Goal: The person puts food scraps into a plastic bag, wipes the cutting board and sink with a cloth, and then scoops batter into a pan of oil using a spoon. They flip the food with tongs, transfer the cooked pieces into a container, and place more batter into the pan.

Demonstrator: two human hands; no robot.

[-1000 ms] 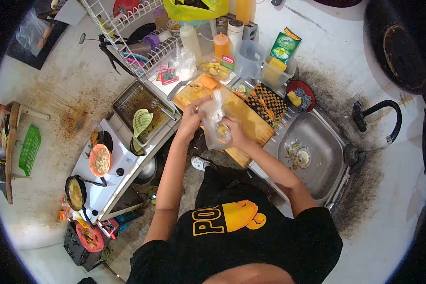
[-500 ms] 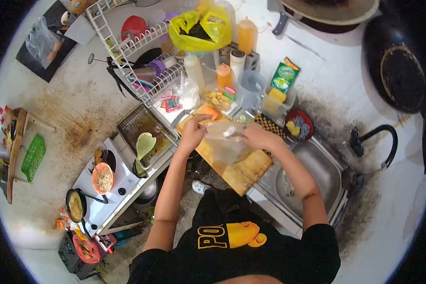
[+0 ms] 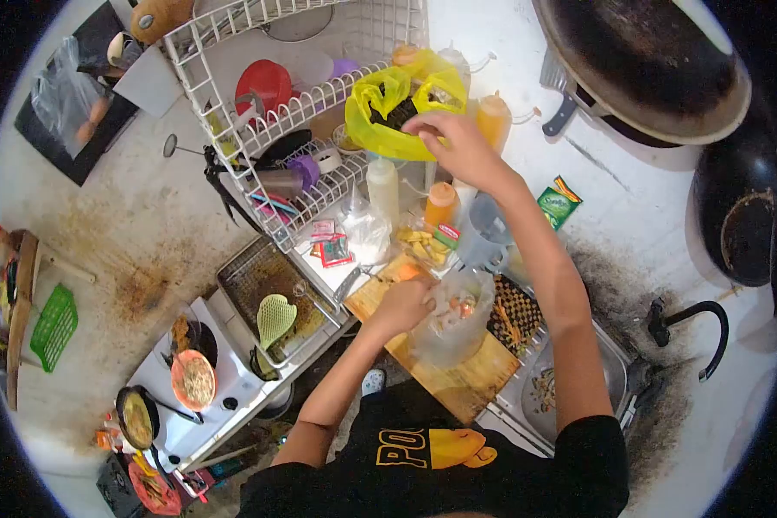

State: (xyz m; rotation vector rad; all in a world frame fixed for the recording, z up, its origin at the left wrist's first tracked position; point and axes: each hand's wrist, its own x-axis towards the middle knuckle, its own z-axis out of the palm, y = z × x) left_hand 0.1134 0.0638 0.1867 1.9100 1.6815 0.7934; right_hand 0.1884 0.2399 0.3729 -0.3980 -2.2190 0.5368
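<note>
My left hand (image 3: 404, 304) is closed on the rim of a clear plastic bag (image 3: 447, 335), which stands over the wooden cutting board (image 3: 483, 380). Bits of orange and pale food show in the bag's open top. My right hand (image 3: 462, 148) is raised at the near right edge of a yellow plastic bag (image 3: 367, 129) with dark contents. Its fingers are apart and hold nothing that I can see. A piece of orange food (image 3: 406, 271) lies on the board beside my left hand, near a knife (image 3: 347, 283).
Sauce bottles (image 3: 441, 205) and a clear jug (image 3: 485, 229) stand behind the board. The sink (image 3: 591, 380) is at the right. On the left are a dish rack (image 3: 207, 121), an oil tray (image 3: 242, 276) and a stove (image 3: 224, 371) with a pan (image 3: 136, 416).
My right hand has left the clear bag and moved up to the yellow bag. My left hand now grips the clear bag, which stands wider open. The whole view has shifted slightly.
</note>
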